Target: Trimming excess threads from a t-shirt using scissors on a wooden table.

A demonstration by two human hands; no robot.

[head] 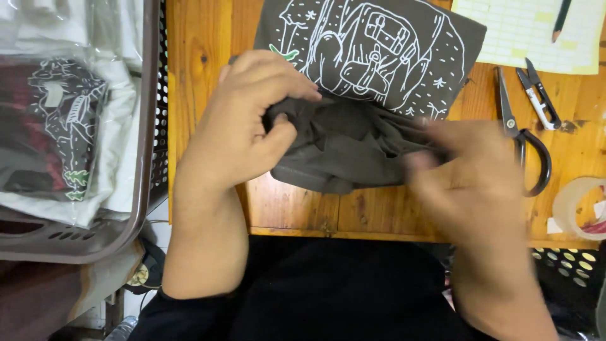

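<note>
So the whole thing sits on an orange-brown wooden table (208, 38) with knots and visible plank seams, and the near edge runs right above the person's dark-clothed lap. In the middle lies a folded dark grey t-shirt (372, 82) with a white line drawing and a bit of green printed on it, the printed part flat toward the far side, the near end bunched up. The left hand (243, 123) is closed on that bunched fabric, fingers curled over the top and thumb tucked under. The right hand (470, 173) is blurry, on the right end of the same bunch; the fingers look curled into the cloth, but the grip can't be made out clearly.

On the right of the table: black-handled scissors (522, 136), small thread snips (540, 95), a roll of clear tape (577, 205) at the edge, and at the far right a yellow-and-white grid sheet (524, 31) with a pencil (560, 19) on it.

Left of the table there's a grey-brown plastic laundry basket (142, 158) holding bagged shirts (63, 126), one dark with a similar print.
</note>
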